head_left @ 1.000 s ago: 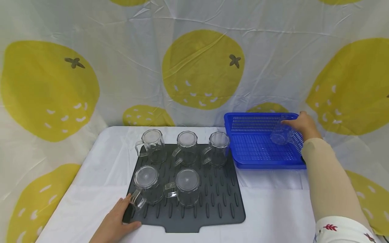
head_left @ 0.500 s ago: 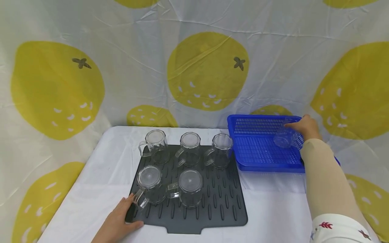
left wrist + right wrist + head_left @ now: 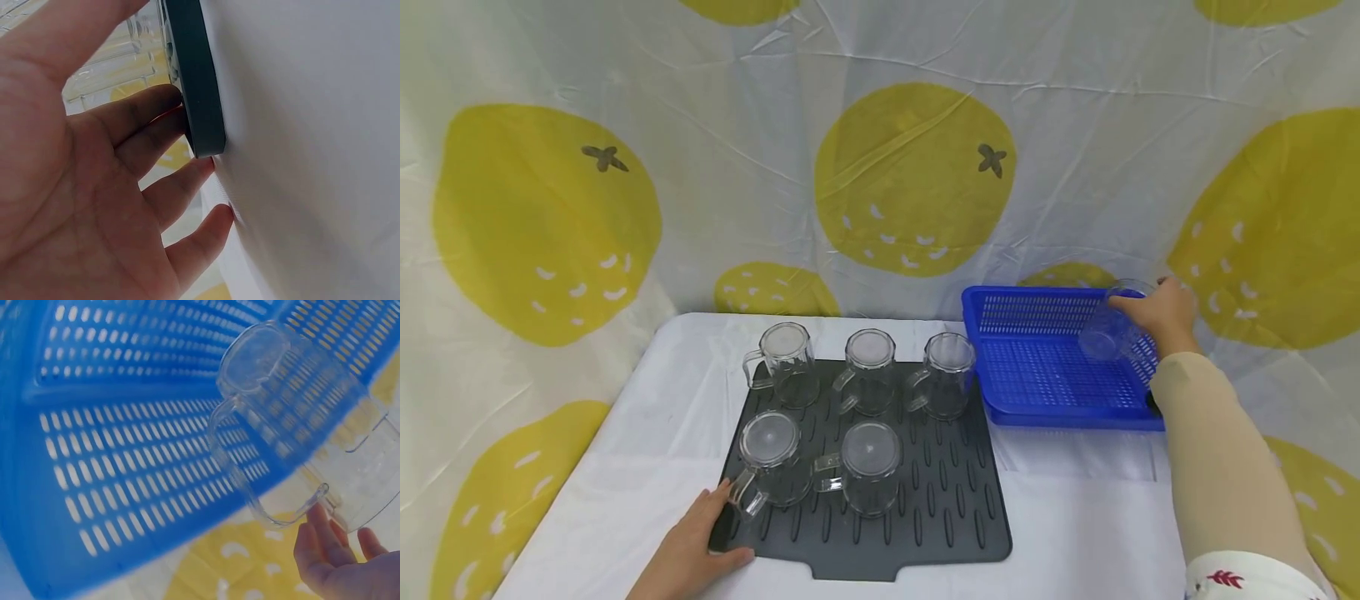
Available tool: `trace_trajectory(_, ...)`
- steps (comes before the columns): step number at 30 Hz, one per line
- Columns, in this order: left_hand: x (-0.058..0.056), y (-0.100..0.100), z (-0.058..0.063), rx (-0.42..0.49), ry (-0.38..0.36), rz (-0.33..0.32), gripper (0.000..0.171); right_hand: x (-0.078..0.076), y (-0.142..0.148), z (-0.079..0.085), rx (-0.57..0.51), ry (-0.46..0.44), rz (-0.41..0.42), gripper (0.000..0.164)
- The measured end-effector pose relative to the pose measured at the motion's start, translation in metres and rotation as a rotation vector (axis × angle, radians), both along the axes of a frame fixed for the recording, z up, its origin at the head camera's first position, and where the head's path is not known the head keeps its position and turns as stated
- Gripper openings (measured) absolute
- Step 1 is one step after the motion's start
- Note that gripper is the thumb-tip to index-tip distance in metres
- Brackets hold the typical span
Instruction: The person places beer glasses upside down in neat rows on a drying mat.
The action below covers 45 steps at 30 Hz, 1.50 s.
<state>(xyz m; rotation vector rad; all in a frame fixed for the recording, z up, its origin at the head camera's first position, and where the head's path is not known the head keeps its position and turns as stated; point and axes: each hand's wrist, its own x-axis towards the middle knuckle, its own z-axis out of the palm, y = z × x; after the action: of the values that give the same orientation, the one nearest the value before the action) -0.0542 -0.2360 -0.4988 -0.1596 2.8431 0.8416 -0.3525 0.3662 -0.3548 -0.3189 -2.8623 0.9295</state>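
Above the right part of a blue plastic basket (image 3: 1067,418), my right hand (image 3: 1167,315) grips a clear glass mug (image 3: 1103,335) near its upper end. In the right wrist view the mug (image 3: 300,400) is tilted, its handle free of the fingers. On a dark grey ribbed mat (image 3: 951,529), several similar mugs stand bottoms up, three at the back and two in front. My left hand (image 3: 688,542) rests at the mat's front left corner, near the handle of the front left mug (image 3: 771,458). Its fingertips (image 3: 169,94) touch the mat's edge (image 3: 199,81).
The basket stands right beside the mat's back right corner, near the rear fabric (image 3: 1075,167) printed with yellow fruit. A white cloth (image 3: 1075,517) covers the table around the mat. The back right mug (image 3: 949,375) stands close to the basket's left wall.
My right hand has shifted slightly to the right and the mug's upper end has risen a little. My left hand stays at the mat's corner. The head view has shifted slightly.
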Motion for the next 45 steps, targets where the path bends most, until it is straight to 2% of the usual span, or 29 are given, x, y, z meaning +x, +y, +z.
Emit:
trace_trajectory(4, 0.000, -0.001, -0.002, 0.001, -0.019, 0.011, 0.105, 0.003, 0.000, 0.010, -0.013, 0.091, 0.026, 0.102)
trace_trajectory(16, 0.001, -0.002, -0.004, -0.015, -0.022, 0.009, 0.107, 0.014, -0.013, 0.032, 0.028, 0.240, 0.077, 0.101)
trace_trajectory(25, 0.000, -0.002, -0.004, -0.016, -0.016, 0.000, 0.107, 0.033, -0.030, 0.048, 0.007, 0.294, 0.082, 0.098)
trace_trajectory(39, -0.001, -0.003, -0.003, -0.007, -0.027, -0.006, 0.109, 0.064, -0.063, 0.071, 0.001, 0.521, 0.119, 0.086)
trace_trajectory(45, -0.001, -0.004, -0.003, 0.001, -0.025, -0.011, 0.110, 0.079, -0.076, 0.076, -0.006, 0.553, 0.135, 0.086)
